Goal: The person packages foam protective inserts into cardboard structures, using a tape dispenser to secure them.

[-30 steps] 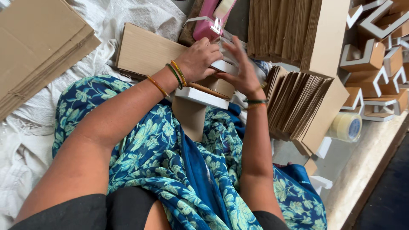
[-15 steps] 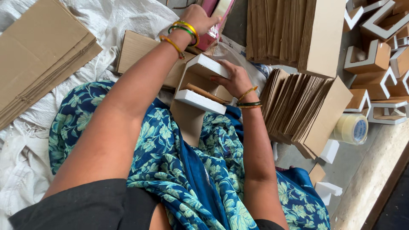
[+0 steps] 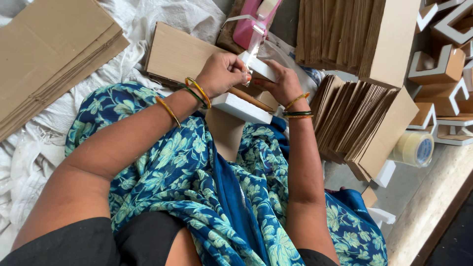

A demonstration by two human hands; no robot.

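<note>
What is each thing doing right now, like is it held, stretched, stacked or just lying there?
Left hand: fingers pinching the clear tape strip.
Right hand: holding the cardboard piece.
Clear tape strip: pulled out, stretched from the dispenser.
Pink tape dispenser: lying down, unheld.
Cardboard piece: held on the lap.
Tape roll: lying alone.
Flat cardboard sheets: stacked.

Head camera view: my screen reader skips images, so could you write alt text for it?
Seen from above, a seated person's left hand pulls clear tape from a pink dispenser onto a white-and-cardboard piece that the right hand steadies over a blue floral lap. Flat cardboard stacks lie around, with a tape roll at right.
</note>
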